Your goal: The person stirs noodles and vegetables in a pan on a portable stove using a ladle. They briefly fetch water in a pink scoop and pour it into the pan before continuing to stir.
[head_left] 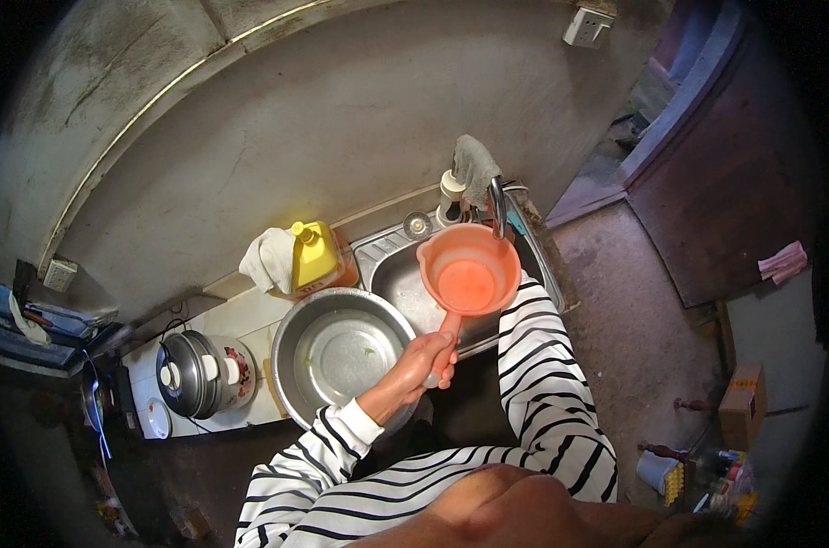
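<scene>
My left hand (428,362) grips the handle of an orange plastic water dipper (470,274). Its bowl is over the stainless steel sink (402,291), at the mouth of the curved chrome faucet (499,205). Whether water is in the dipper is hard to tell. My right arm, in a striped sleeve, reaches to the sink's right side, and the hand is hidden behind the dipper. Left of the sink stands a large metal basin (346,349) holding clear water and small green bits. My left wrist is above the basin's right rim.
A grey cloth (476,168) drapes over the faucet. Behind the basin stands a yellow plastic jug (316,260) with a white cloth (269,260) on it. Farther left are a lidded rice cooker (209,373) and a small plate (159,418). A cardboard box (742,404) is at far right.
</scene>
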A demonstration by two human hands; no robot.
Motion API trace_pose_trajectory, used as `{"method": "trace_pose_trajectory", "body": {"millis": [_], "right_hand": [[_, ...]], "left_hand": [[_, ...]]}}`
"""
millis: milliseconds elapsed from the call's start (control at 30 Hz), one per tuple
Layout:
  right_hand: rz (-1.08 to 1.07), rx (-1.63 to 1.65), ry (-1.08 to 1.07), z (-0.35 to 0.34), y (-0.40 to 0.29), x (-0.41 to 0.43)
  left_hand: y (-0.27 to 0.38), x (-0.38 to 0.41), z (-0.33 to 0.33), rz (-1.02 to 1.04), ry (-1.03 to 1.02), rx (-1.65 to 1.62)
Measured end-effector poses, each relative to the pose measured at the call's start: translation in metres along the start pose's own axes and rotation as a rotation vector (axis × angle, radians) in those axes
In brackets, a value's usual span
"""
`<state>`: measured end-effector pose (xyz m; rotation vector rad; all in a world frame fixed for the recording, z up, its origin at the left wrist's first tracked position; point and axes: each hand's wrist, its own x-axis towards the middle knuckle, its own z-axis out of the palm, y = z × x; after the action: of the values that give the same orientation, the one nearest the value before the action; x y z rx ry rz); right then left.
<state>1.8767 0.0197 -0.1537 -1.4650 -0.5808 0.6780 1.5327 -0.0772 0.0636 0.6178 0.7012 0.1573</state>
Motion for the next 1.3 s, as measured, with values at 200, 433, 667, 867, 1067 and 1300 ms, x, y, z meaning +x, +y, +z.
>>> {"method": "trace_pose_trajectory", "body": {"millis": [200, 433, 667, 867, 1067, 1300], "right_hand": [[0.113, 0.157, -0.033, -0.004, -0.011, -0.009], [0.248, 0.343, -0.067, -0.005, -0.025, -0.016], [0.350, 0.513, -0.079, -0.006, -0.032, -0.019], [0.416, 0.621, -0.083, -0.006, -0.036, -0.021], [0.467, 0.707, -0.083, -0.002, -0.042, -0.020], [0.497, 0.771, -0.077, 0.005, -0.053, -0.018]], "left_hand": [[-0.001, 0.003, 0.002, -0.001, 0.001, -0.006], [0.000, 0.001, 0.008, 0.012, 0.003, -0.026], [-0.001, -0.001, 0.006, 0.006, 0.001, -0.015], [-0.002, -0.003, 0.005, 0.002, 0.004, -0.017], [-0.002, -0.006, 0.006, -0.012, 0.023, -0.030], [-0.006, -0.006, 0.000, -0.011, 0.023, -0.016]]}}
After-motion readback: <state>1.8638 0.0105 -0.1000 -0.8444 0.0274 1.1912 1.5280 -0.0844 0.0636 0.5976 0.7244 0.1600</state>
